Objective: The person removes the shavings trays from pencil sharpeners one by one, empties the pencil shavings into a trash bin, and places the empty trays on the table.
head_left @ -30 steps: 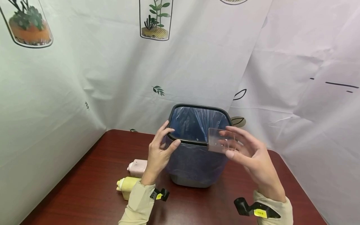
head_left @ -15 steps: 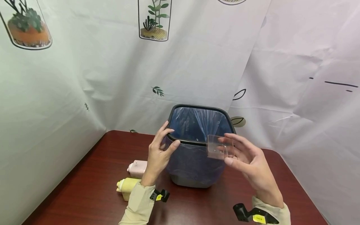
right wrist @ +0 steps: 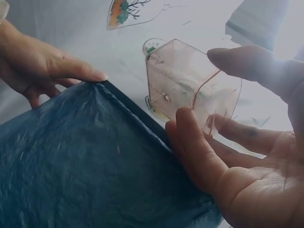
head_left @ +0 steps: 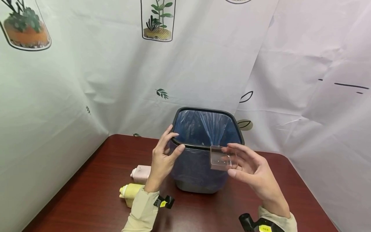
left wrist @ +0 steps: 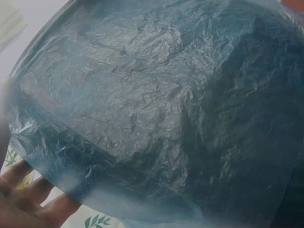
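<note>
A trash bin (head_left: 200,172) with a black rim and a thin blue liner (left wrist: 152,95) stands upright on the table. At the bin's near left corner my left hand (head_left: 164,156) grips the rim, thumb on the near side and fingers along the left side. My right hand (head_left: 256,172) holds a clear, pinkish plastic box (head_left: 218,158) between thumb and fingertips, in front of the bin's near right rim. In the right wrist view the box (right wrist: 175,80) looks see-through and tilted, with small marks on its walls. The fingers of my right hand pass close to the rim there; whether they touch it I cannot tell.
Left of the bin, a pink bottle (head_left: 141,174) and a yellow bottle (head_left: 130,193) lie on the dark red table (head_left: 95,180), partly behind my left forearm. White printed cloth (head_left: 130,80) hangs behind and on both sides.
My right hand has moved the plastic box down and slightly left, from over the bin's near right rim to in front of it. My left hand stays on the rim.
</note>
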Available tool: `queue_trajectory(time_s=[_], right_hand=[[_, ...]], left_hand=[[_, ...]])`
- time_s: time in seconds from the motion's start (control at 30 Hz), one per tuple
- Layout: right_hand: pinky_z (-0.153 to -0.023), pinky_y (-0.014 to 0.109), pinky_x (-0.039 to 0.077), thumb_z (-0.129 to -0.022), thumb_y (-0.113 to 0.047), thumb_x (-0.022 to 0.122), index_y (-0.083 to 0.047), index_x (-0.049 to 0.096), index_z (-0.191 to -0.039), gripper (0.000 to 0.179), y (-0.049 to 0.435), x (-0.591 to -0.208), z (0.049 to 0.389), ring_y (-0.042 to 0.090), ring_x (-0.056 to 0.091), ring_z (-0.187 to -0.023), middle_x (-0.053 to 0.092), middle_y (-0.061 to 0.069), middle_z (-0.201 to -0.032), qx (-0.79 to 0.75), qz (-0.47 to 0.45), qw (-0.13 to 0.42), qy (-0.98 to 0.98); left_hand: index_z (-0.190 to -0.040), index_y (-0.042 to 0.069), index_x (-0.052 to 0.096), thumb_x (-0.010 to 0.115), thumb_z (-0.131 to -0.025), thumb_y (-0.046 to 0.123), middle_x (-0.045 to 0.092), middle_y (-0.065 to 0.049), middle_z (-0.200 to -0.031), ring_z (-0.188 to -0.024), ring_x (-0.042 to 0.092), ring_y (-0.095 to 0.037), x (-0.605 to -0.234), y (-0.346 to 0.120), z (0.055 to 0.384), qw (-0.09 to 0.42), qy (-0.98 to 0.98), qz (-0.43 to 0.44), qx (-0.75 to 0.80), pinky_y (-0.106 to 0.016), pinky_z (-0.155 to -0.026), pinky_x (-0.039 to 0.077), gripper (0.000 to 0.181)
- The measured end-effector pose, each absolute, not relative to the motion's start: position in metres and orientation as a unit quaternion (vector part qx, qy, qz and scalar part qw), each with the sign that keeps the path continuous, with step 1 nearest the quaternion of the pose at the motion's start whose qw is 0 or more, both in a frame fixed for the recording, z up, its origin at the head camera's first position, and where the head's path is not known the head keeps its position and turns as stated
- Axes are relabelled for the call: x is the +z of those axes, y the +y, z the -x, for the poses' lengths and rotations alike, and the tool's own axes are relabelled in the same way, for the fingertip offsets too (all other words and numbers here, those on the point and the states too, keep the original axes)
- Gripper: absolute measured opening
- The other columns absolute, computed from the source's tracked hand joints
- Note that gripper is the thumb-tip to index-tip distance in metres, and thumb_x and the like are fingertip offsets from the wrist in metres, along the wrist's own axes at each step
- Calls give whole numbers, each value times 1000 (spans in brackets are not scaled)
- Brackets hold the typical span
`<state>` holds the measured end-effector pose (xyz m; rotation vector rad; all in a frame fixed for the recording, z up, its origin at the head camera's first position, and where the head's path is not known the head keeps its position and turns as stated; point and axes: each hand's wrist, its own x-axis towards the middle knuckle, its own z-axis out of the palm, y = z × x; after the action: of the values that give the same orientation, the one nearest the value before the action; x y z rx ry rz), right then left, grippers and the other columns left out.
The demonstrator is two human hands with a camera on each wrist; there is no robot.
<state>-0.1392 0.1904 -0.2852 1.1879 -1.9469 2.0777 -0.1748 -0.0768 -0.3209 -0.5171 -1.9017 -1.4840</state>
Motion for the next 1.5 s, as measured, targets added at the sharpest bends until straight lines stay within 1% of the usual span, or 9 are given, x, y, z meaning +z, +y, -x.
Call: queue_trajectory(time_s=[0.13, 0.23, 0.33, 0.63, 0.8, 1.03, 1.13, 1.37, 1.5], right_hand=[[-85, 34, 48, -77, 21, 54, 13, 32, -133, 60, 190, -290, 140, 35, 54, -110, 45, 31, -126, 675, -393, 25, -624], [-85, 35, 48, -77, 22, 53, 13, 32, -133, 60, 190, -293, 140, 36, 54, -110, 45, 31, -126, 678, -395, 21, -620], [-85, 37, 48, -77, 23, 53, 13, 32, -132, 60, 191, -296, 139, 36, 53, -110, 45, 31, -127, 683, -400, 16, -611], [-86, 36, 47, -77, 22, 53, 13, 32, -132, 60, 191, -301, 141, 36, 53, -110, 44, 31, -127, 690, -400, 4, -604], [-87, 39, 47, -77, 22, 54, 14, 31, -131, 60, 188, -306, 145, 38, 52, -112, 43, 30, -128, 693, -408, -41, -593], [-86, 41, 47, -77, 18, 58, 11, 32, -129, 59, 179, -313, 147, 37, 52, -111, 42, 30, -129, 673, -413, -115, -603], [-85, 40, 48, -77, 17, 59, 9, 33, -128, 58, 174, -315, 147, 37, 52, -110, 42, 30, -129, 669, -406, -139, -607], [-84, 38, 48, -77, 19, 58, 10, 33, -126, 56, 169, -318, 147, 39, 51, -111, 43, 31, -127, 673, -403, -151, -601], [-86, 39, 47, -77, 15, 61, 9, 35, -125, 55, 165, -319, 147, 38, 52, -110, 44, 31, -126, 665, -396, -147, -616]], left_hand=[[-118, 11, 57, 66, -83, 9, 37, -6, -144, -111, 46, -14, -319, -76, 174, 328, -728, 196, -570, -32, -66, 43, 36], [-118, 8, 56, 66, -83, 8, 37, -7, -144, -116, 45, -15, -319, -75, 174, 326, -726, 198, -572, -34, -69, 45, 37], [-119, 5, 56, 66, -83, 7, 36, -8, -145, -127, 40, -19, -320, -75, 175, 322, -722, 200, -579, -44, -78, 46, 37], [-121, 8, 55, 66, -83, 8, 35, -7, -145, -129, 37, -19, -319, -78, 174, 316, -724, 199, -580, -45, -83, 45, 39], [-121, 9, 55, 65, -83, 7, 35, -8, -145, -129, 37, -19, -318, -78, 173, 317, -723, 198, -581, -45, -83, 45, 39], [-122, 9, 55, 66, -83, 8, 35, -6, -145, -127, 40, -18, -318, -77, 174, 313, -728, 196, -578, -37, -71, 45, 40], [-122, 9, 55, 66, -84, 8, 35, -6, -145, -128, 38, -19, -318, -77, 174, 312, -727, 195, -579, -41, -79, 46, 40], [-122, 8, 55, 65, -84, 7, 34, -7, -146, -128, 39, -21, -316, -77, 172, 308, -730, 197, -577, -43, -77, 46, 40], [-122, 9, 55, 65, -84, 8, 34, -7, -146, -129, 38, -21, -315, -78, 172, 305, -734, 193, -576, -46, -81, 46, 39]])
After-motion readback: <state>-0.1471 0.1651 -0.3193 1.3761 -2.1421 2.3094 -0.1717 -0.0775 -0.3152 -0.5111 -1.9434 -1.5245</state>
